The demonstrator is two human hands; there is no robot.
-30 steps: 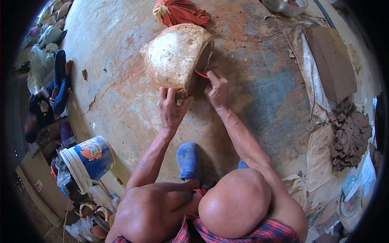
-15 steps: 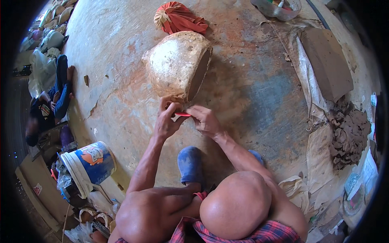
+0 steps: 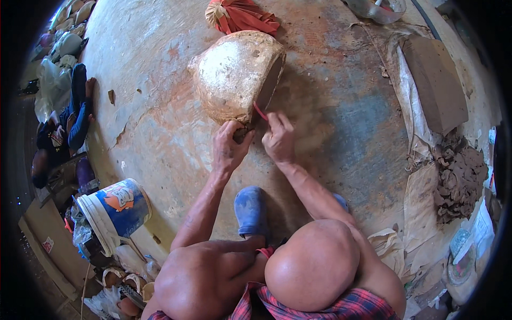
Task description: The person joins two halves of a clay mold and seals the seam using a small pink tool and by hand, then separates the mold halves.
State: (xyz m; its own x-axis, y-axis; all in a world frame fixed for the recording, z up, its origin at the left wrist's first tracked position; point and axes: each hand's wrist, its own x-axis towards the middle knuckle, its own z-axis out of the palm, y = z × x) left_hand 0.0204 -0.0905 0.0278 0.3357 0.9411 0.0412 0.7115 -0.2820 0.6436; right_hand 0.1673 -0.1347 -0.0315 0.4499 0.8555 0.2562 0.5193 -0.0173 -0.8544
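Clay pot on its side on the stained concrete floor, pale rounded base turned up and left, dark mouth facing right. Left hand curled at the pot's lower edge, fingers closed on a small dark lump pressed to the wall there. Right hand just beside it, fingers pinched on a thin red tool slanting up against the rim of the mouth. Hands near each other, not touching. Both forearms coming up from bare knees at the lower edge; blue shoe on the floor between them, checked red cloth at the waist.

Orange-red bundle of cloth just beyond the pot, touching or nearly so. Blue and white bucket tilted at the lower left among bags and clutter. Rectangular brown slab on pale sheeting at the right, heap of dark clay lumps below it. Another person in blue lying at the far left edge, well apart.
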